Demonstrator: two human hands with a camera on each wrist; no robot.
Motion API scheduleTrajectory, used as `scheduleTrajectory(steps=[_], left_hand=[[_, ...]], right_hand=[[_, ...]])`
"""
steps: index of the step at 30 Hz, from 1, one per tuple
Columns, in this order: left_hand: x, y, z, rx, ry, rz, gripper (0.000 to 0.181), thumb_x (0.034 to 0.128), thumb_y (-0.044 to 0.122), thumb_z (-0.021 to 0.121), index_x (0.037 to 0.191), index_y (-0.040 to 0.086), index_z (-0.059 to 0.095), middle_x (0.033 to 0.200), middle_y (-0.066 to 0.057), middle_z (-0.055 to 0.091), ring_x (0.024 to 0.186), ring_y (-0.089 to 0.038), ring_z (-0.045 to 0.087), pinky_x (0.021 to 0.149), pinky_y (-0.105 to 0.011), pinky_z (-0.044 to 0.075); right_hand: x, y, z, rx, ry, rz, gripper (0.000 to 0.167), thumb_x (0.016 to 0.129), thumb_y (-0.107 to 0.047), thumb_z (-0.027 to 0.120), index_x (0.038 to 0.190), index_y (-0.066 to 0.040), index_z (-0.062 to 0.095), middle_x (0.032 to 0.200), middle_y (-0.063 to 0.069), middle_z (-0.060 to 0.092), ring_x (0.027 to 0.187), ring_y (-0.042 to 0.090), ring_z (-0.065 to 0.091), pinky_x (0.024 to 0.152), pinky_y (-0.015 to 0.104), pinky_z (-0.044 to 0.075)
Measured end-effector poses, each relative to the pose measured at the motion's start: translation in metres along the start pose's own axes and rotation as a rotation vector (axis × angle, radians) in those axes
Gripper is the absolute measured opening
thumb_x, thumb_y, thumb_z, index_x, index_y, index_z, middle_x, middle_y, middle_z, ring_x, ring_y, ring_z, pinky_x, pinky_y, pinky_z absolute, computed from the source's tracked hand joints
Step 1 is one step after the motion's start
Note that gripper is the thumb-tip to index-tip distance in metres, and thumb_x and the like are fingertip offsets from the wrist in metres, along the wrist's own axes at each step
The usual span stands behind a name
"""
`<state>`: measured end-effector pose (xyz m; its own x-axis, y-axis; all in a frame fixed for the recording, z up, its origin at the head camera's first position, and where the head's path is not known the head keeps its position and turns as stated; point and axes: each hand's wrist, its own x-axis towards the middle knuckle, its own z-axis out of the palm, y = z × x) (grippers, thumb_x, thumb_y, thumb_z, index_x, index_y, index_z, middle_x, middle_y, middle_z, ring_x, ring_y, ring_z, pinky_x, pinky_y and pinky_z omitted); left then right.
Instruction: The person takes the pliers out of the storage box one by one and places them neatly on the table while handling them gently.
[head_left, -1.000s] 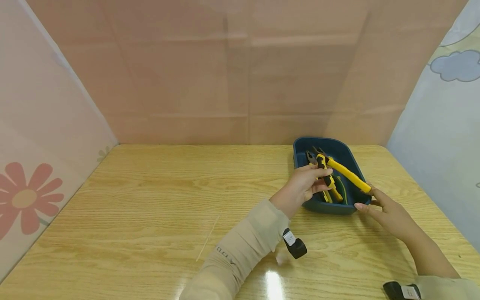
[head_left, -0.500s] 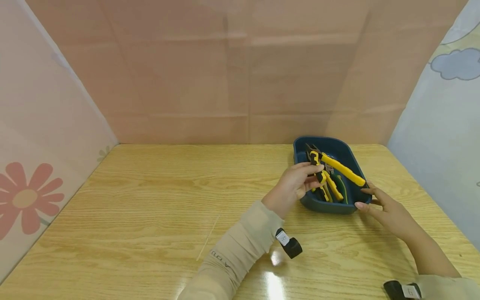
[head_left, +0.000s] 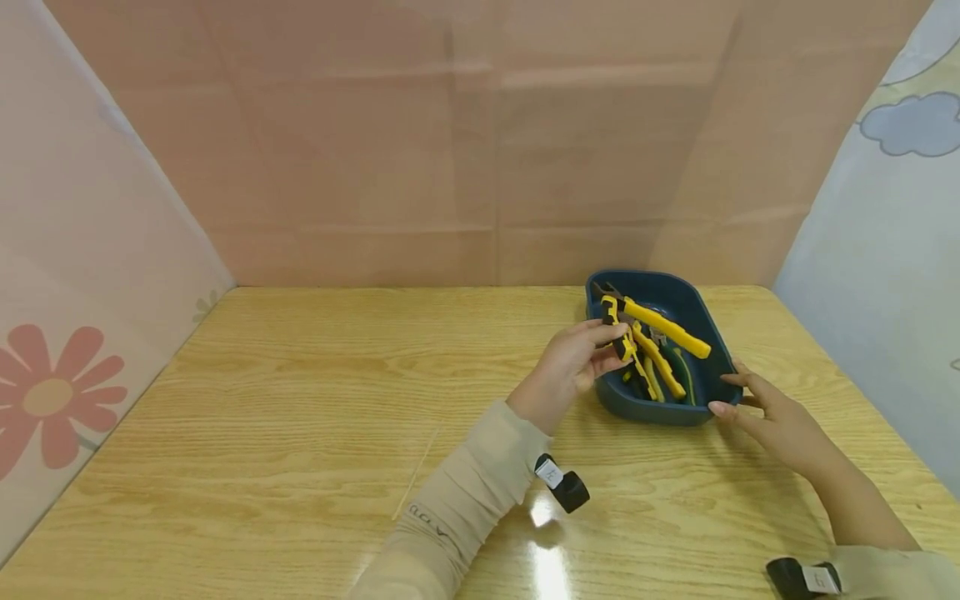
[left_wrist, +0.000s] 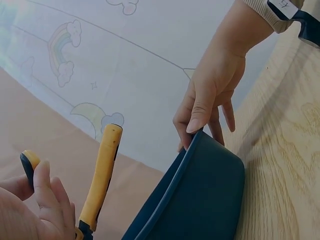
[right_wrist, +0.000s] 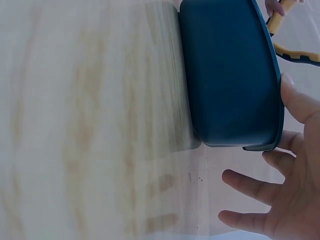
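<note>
One pair of pliers [head_left: 667, 327] in left hand [head_left: 567, 358]

Pliers [head_left: 667, 327] partly behind left hand [head_left: 568, 358]

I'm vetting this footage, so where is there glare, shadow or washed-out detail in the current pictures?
Head view: white glare on the tabletop, near the bottom edge; left wrist view: dim overall, paler and hazy at upper left; right wrist view: tabletop grain soft and washed out, with a dark patch, shadow or reflection, beside the blue bin.
</note>
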<state>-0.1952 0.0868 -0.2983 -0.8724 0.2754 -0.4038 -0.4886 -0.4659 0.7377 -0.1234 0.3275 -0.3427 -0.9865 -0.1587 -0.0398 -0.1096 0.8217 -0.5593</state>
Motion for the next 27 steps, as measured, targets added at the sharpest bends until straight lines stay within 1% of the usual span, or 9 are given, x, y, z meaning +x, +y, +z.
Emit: scheduleTrajectory(steps=[6, 8, 12, 14, 21, 23, 27], left_hand=[[-0.001, 0.002, -0.006, -0.025, 0.002, 0.001, 0.050, 0.0758, 0.001, 0.064, 0.122, 0.000, 0.046, 0.090, -0.010, 0.056, 0.064, -0.016, 0.051, 0.047, -0.019, 0.048], [-0.002, 0.003, -0.008, -0.031, -0.005, 0.000, 0.050, 0.0763, 0.001, 0.063, 0.123, -0.001, 0.045, 0.091, -0.011, 0.055, 0.063, -0.015, 0.051, 0.044, -0.018, 0.047], [-0.003, 0.005, -0.011, -0.034, -0.021, 0.007, 0.051, 0.0768, 0.000, 0.062, 0.124, -0.002, 0.043, 0.092, -0.011, 0.053, 0.062, -0.015, 0.051, 0.044, -0.018, 0.047], [-0.003, 0.006, -0.012, -0.030, -0.023, 0.010, 0.049, 0.0770, 0.000, 0.062, 0.122, -0.002, 0.044, 0.092, -0.011, 0.054, 0.062, -0.015, 0.051, 0.045, -0.018, 0.047], [-0.005, 0.008, -0.016, -0.010, -0.013, 0.031, 0.029, 0.0770, 0.001, 0.062, 0.106, -0.001, 0.057, 0.089, -0.009, 0.056, 0.064, -0.015, 0.053, 0.046, -0.017, 0.047], [-0.006, 0.008, -0.018, -0.005, -0.007, 0.033, 0.027, 0.0768, 0.001, 0.063, 0.103, -0.001, 0.059, 0.089, -0.009, 0.056, 0.066, -0.016, 0.053, 0.046, -0.017, 0.047], [-0.006, 0.008, -0.022, -0.008, -0.008, 0.033, 0.031, 0.0774, 0.002, 0.062, 0.108, -0.001, 0.057, 0.090, -0.009, 0.056, 0.067, -0.016, 0.054, 0.046, -0.018, 0.047]], right_hand=[[-0.001, -0.002, 0.000, 0.002, -0.001, 0.001, 0.057, 0.090, -0.032, 0.044, 0.132, 0.003, 0.025, 0.141, 0.021, 0.002, 0.108, 0.051, 0.029, 0.068, 0.064, 0.031], [-0.001, -0.002, 0.000, 0.003, -0.002, 0.002, 0.057, 0.090, -0.032, 0.044, 0.132, 0.003, 0.026, 0.141, 0.020, 0.002, 0.108, 0.051, 0.029, 0.068, 0.064, 0.031], [-0.001, -0.003, 0.000, 0.000, -0.005, 0.006, 0.058, 0.090, -0.032, 0.044, 0.132, 0.003, 0.025, 0.141, 0.021, 0.002, 0.108, 0.051, 0.029, 0.068, 0.064, 0.031], [-0.001, -0.003, 0.000, -0.004, -0.006, 0.007, 0.058, 0.090, -0.032, 0.044, 0.133, 0.003, 0.024, 0.140, 0.022, 0.003, 0.108, 0.051, 0.029, 0.068, 0.064, 0.031], [-0.001, -0.002, 0.000, -0.003, -0.007, -0.002, 0.057, 0.090, -0.032, 0.044, 0.132, 0.003, 0.025, 0.141, 0.019, 0.001, 0.108, 0.051, 0.029, 0.068, 0.064, 0.031], [-0.001, -0.002, 0.000, -0.003, -0.007, -0.004, 0.057, 0.090, -0.031, 0.044, 0.132, 0.003, 0.025, 0.141, 0.019, 0.000, 0.108, 0.051, 0.029, 0.068, 0.064, 0.031], [-0.001, 0.000, 0.001, -0.001, -0.008, -0.006, 0.056, 0.091, -0.031, 0.043, 0.132, 0.003, 0.025, 0.141, 0.019, 0.000, 0.108, 0.052, 0.029, 0.067, 0.065, 0.030]])
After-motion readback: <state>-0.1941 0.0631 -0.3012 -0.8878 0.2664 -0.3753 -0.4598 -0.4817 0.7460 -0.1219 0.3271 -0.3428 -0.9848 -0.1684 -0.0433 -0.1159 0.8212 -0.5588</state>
